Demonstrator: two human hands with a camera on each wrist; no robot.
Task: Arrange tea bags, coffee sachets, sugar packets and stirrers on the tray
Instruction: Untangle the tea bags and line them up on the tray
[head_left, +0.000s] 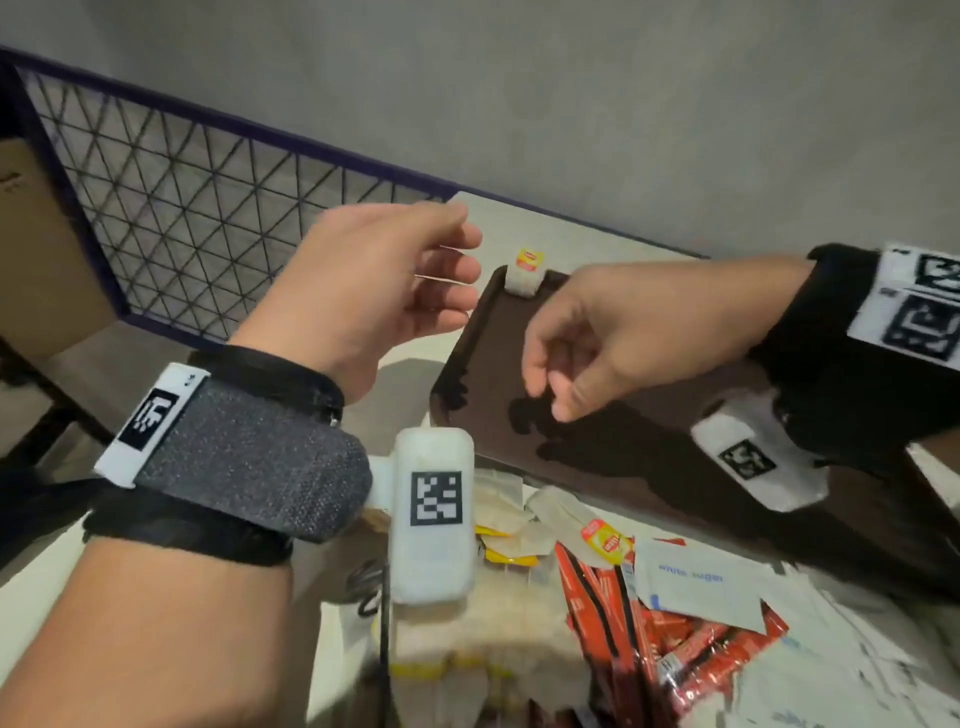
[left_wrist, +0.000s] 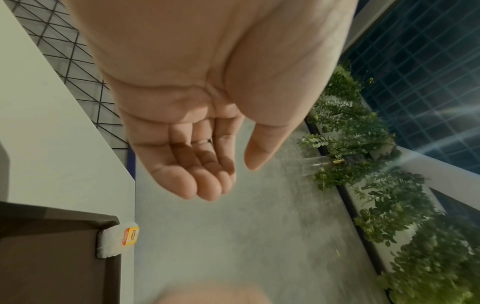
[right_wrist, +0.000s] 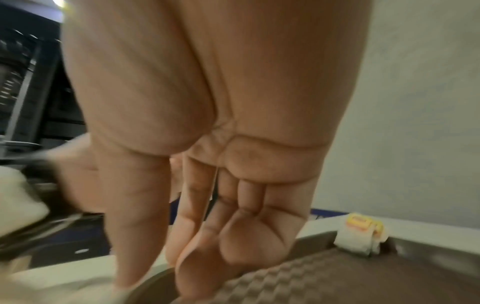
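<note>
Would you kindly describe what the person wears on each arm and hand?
Both hands are bare. The left wrist carries a grey fabric strap over a black band with white coded tags; the right wrist has a black sleeve-like band, also with white coded tags.

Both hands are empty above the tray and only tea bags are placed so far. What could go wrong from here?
1. The tea bags lean upright against the tray corner rim; a brush from either hand could topple them.
2. The right hand hovers low over the tray, so it may nudge it.
3. The loose pile of red sachets and sugar packets invites grabbing several at once.
</note>
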